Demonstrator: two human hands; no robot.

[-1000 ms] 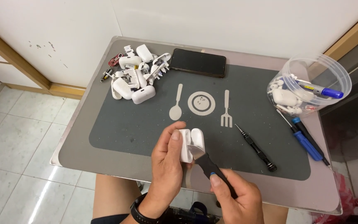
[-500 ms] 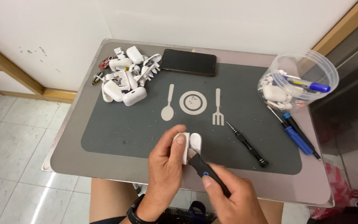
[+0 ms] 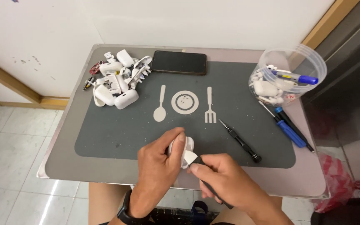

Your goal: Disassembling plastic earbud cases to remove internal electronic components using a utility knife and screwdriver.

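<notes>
Nearby, black screwdriver (image 3: 240, 141) beside right hand (image 3: 226, 181), untouched.

Head camera, steep downward look, close over table (image 3: 84, 166) (single view only).

One phone (image 3: 179, 62), three screwdrivers (image 3: 240, 141), one tub (image 3: 288, 75), two hands (image 3: 157, 164).

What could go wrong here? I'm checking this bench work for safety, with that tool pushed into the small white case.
The right hand drives the tool's pale tip toward the left hand gripping the white case; a slip might jab the fingers. The case is held near the table's front edge, so a loosened part could fall to the floor.
</notes>
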